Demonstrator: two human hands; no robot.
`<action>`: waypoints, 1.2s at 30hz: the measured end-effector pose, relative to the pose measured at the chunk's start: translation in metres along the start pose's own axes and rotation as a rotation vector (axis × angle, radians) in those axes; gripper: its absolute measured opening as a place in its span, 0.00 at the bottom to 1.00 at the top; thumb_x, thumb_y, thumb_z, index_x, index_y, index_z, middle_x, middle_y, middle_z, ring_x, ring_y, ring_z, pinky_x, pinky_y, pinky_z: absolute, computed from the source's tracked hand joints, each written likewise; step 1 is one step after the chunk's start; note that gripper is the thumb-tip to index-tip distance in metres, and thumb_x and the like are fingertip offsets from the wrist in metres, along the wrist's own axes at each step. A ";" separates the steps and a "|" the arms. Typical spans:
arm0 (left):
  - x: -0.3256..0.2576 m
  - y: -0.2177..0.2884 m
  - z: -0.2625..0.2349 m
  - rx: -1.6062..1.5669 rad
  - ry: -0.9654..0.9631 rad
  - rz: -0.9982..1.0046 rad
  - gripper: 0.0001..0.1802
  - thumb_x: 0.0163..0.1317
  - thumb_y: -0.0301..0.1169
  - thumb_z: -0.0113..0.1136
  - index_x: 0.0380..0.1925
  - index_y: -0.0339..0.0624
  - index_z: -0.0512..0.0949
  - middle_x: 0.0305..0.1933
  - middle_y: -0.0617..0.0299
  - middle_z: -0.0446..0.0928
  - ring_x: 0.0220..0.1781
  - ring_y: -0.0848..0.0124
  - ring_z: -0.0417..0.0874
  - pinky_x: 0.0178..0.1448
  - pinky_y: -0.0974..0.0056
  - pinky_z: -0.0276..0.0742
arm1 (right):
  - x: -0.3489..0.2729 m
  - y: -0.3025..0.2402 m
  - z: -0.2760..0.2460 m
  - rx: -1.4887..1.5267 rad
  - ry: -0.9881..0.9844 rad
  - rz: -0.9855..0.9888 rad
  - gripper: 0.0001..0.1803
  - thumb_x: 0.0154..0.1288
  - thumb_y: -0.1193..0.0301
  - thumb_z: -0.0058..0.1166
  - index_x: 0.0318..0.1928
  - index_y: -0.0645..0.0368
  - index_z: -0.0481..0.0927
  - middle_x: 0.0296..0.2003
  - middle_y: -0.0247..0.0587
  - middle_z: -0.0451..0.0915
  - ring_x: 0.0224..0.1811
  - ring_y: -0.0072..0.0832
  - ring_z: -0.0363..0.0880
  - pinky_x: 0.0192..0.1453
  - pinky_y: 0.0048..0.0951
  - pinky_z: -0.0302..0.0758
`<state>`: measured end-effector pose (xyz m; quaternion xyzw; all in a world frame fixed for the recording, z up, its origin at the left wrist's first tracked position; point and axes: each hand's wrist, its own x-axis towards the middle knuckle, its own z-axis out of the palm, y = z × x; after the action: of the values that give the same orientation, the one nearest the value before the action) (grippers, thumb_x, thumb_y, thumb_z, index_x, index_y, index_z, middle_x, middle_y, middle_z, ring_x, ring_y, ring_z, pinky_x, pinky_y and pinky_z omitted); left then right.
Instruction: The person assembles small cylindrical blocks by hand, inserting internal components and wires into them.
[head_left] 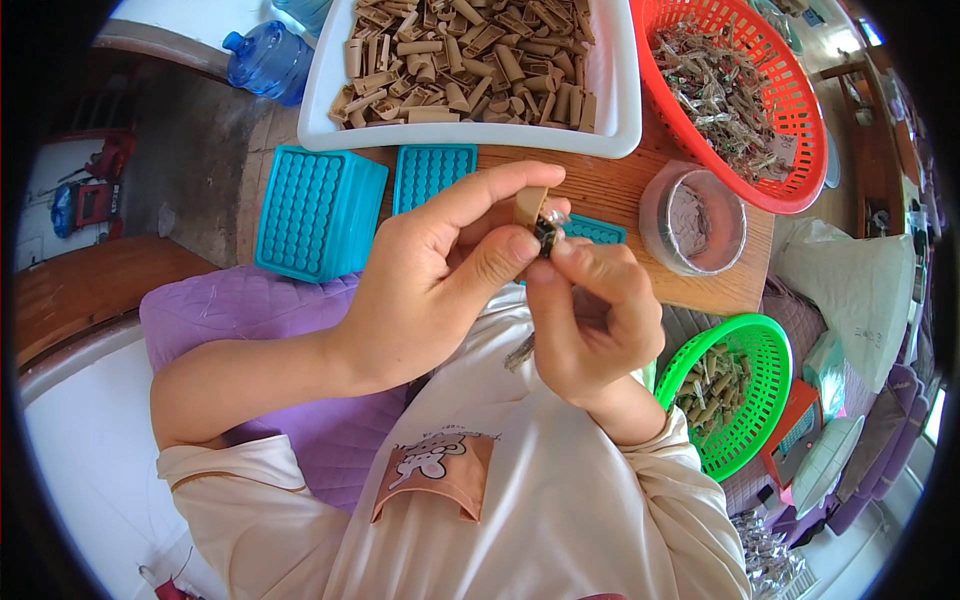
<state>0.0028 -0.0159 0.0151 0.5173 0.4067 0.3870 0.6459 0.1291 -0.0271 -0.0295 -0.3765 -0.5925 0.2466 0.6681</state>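
In front of my chest, over the table's near edge, both hands meet. My left hand (425, 275) pinches a small tan half-round plastic shell (529, 206) between thumb and fingers. Pressed against its lower end is a small dark part with a bit of clear film (546, 233), gripped by the thumb and fingertips of my right hand (595, 325). Fingertips hide most of the dark part, so its kind is unclear. A thin dark strand (520, 353) hangs below my right hand.
Beyond my hands stands a white tray (470, 138) heaped with tan shells. A red basket (745, 190) holds film-wrapped parts; a green basket (768, 400) has tan pieces. Teal blocks (310, 215) and a round tub (664, 245) flank my hands. A blue water bottle (268, 62) is far left.
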 end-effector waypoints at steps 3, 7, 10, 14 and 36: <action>0.001 -0.004 -0.001 0.027 -0.021 0.076 0.23 0.61 0.36 0.46 0.54 0.36 0.59 0.50 0.54 0.69 0.50 0.68 0.72 0.52 0.65 0.71 | 0.000 -0.001 0.000 0.024 -0.009 0.091 0.12 0.39 0.89 0.57 0.28 0.68 0.73 0.21 0.42 0.74 0.18 0.25 0.72 0.22 0.20 0.70; 0.001 -0.004 0.001 -0.010 -0.009 0.041 0.23 0.61 0.36 0.45 0.54 0.36 0.58 0.50 0.53 0.68 0.49 0.69 0.72 0.51 0.66 0.71 | -0.004 0.007 0.006 0.036 0.045 -0.023 0.11 0.40 0.89 0.56 0.28 0.68 0.73 0.22 0.42 0.75 0.19 0.24 0.72 0.22 0.20 0.69; 0.000 -0.004 0.000 -0.010 0.000 0.021 0.22 0.62 0.37 0.43 0.53 0.36 0.59 0.50 0.53 0.68 0.49 0.69 0.72 0.51 0.66 0.71 | -0.005 0.008 0.007 -0.003 0.018 -0.034 0.11 0.40 0.89 0.55 0.28 0.67 0.73 0.22 0.43 0.75 0.18 0.23 0.72 0.21 0.19 0.68; 0.001 -0.002 0.000 0.004 0.020 0.002 0.21 0.64 0.36 0.40 0.53 0.36 0.59 0.50 0.53 0.68 0.49 0.69 0.72 0.51 0.65 0.72 | -0.003 0.005 0.005 -0.032 -0.043 0.045 0.12 0.40 0.89 0.55 0.29 0.67 0.74 0.22 0.42 0.75 0.18 0.22 0.71 0.20 0.19 0.67; 0.006 0.002 -0.001 -0.054 0.118 -0.111 0.21 0.62 0.41 0.43 0.50 0.38 0.62 0.52 0.55 0.68 0.43 0.76 0.75 0.31 0.78 0.75 | -0.010 -0.001 0.008 0.512 -0.037 0.557 0.11 0.58 0.82 0.43 0.42 0.62 0.61 0.40 0.36 0.62 0.36 0.19 0.67 0.42 0.18 0.66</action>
<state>0.0038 -0.0097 0.0162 0.4528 0.4614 0.3913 0.6549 0.1198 -0.0340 -0.0344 -0.3397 -0.3986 0.5656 0.6370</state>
